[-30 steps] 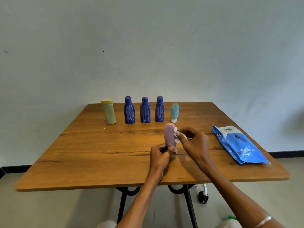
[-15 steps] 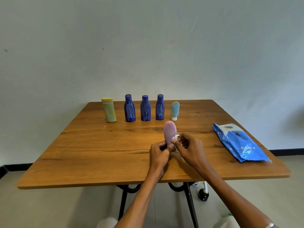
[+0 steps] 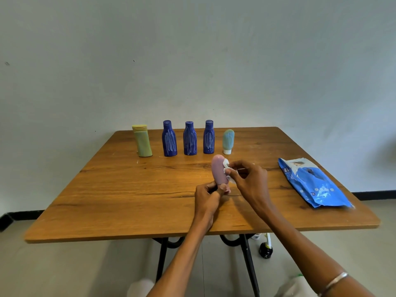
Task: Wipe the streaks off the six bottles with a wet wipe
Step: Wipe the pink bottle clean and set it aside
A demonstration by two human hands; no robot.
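Upright, pink bottle [image 3: 219, 170] between left fingers [image 3: 222, 187] and right-hand wet wipe [image 3: 226, 168].

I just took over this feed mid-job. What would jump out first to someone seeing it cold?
Front and centre, the left hand grips a pink bottle by its base while the right hand presses a white wet wipe to its side. Behind, along the far edge of the wooden table, stand three dark blue bottles with white streaks, a yellow-green bottle at their left and a teal bottle at their right. A blue wipes pack lies at the right edge.
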